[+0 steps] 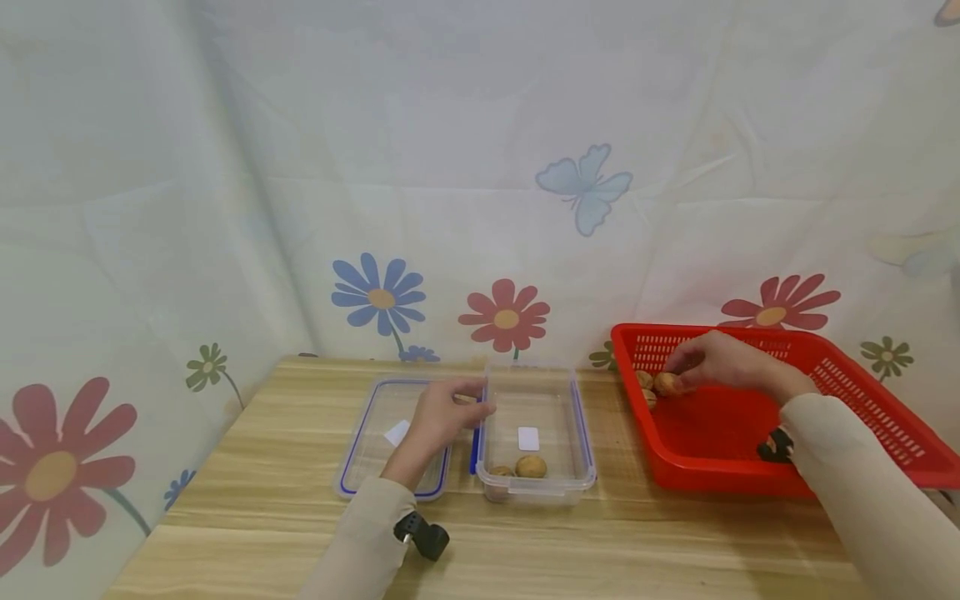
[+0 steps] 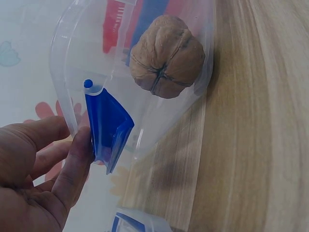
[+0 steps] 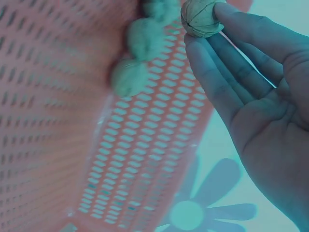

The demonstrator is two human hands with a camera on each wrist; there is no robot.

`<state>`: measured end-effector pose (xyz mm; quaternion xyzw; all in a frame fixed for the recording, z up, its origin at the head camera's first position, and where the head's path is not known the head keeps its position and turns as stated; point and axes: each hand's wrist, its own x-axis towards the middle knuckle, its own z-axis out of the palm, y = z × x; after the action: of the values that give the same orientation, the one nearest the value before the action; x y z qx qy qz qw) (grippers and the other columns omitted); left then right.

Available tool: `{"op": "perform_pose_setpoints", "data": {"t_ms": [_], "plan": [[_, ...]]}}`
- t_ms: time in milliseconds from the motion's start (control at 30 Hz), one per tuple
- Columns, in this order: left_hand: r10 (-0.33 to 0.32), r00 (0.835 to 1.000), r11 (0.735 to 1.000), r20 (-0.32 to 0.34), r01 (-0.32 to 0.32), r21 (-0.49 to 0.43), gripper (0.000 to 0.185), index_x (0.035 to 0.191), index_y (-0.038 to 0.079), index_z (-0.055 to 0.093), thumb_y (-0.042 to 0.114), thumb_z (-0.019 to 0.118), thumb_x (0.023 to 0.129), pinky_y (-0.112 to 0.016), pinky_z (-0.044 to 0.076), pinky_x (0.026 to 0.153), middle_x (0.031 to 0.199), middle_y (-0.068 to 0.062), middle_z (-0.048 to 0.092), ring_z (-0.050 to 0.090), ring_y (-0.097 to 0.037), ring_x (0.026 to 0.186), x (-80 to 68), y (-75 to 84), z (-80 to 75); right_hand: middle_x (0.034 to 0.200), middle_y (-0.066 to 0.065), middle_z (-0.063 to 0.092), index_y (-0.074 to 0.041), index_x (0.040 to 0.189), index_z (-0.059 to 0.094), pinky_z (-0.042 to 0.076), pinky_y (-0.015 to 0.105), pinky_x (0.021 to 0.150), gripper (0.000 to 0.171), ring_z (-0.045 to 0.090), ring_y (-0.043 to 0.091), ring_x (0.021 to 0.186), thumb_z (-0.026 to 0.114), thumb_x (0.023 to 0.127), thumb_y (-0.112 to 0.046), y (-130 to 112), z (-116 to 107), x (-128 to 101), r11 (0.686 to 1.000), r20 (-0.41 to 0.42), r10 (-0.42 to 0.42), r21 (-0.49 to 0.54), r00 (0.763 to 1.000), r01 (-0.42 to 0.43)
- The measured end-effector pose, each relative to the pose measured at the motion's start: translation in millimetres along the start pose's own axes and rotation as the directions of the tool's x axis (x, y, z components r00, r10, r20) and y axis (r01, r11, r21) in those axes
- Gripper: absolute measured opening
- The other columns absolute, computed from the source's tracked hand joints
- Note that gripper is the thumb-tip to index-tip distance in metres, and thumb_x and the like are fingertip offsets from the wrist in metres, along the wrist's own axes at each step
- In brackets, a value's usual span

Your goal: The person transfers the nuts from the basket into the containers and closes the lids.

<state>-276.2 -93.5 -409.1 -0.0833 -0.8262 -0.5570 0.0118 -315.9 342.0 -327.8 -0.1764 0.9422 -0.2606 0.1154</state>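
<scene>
My right hand (image 1: 720, 362) reaches into the red basket (image 1: 720, 463) and pinches a walnut (image 3: 200, 18) between thumb and fingertips. More walnuts (image 3: 145, 38) lie along the basket's left end, beside the held one. At the middle of the table stands a clear plastic box (image 1: 588, 481) with a blue side latch (image 2: 108, 128). My left hand (image 1: 444, 414) holds its left rim, fingers close around the edge by the latch. Two walnuts (image 1: 531, 467) sit at the near end of the box, and a white label (image 1: 528, 438) shows in it.
Left of the box lies a clear lid (image 1: 360, 450) with a blue seal and a white label, partly behind my left forearm. The wooden table (image 1: 247, 483) ends at a flowered cloth (image 1: 450, 167) behind. The basket's raised walls surround my right hand.
</scene>
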Motion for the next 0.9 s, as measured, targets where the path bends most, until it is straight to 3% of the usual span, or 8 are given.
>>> {"op": "perform_pose_setpoints", "data": {"t_ms": [367,700,900], "plan": [[0.002,1.0,1.0,0.008,-0.002,-0.003,0.047,0.138,-0.001,0.069,0.011,0.083,0.094,-0.038,0.066,0.077,0.131,-0.019,0.071,0.078,-0.026,0.089,-1.1,1.8,-0.2,0.126,0.011,0.073,-0.005,0.133,0.072,0.059,0.055,0.099,0.041,0.068,0.028,0.111,0.082,0.096,-0.02,-41.9,-12.8,-12.8,0.997,-0.109,-0.073,-0.04,0.991,0.069],[-0.01,1.0,1.0,0.001,0.01,0.001,0.047,0.138,0.002,0.069,0.011,0.082,0.095,-0.037,0.066,0.078,0.131,-0.017,0.072,0.078,-0.025,0.092,1.5,-0.9,0.4,0.117,0.002,0.076,-0.011,0.126,0.077,0.06,0.049,0.097,0.032,0.071,0.024,0.106,0.083,0.095,-0.014,-85.6,-15.9,-24.5,0.982,-0.173,-0.179,-0.086,0.968,0.167],[-0.006,1.0,1.0,0.003,0.006,-0.014,0.046,0.138,0.001,0.069,0.01,0.082,0.095,-0.037,0.066,0.077,0.13,-0.018,0.072,0.078,-0.025,0.091,1.3,-1.7,0.5,0.116,0.0,0.076,-0.013,0.125,0.078,0.061,0.033,0.094,0.029,0.07,0.022,0.105,0.082,0.096,-0.013,-105.5,-6.2,-33.0,0.974,-0.193,-0.227,-0.052,0.954,0.221]]}}
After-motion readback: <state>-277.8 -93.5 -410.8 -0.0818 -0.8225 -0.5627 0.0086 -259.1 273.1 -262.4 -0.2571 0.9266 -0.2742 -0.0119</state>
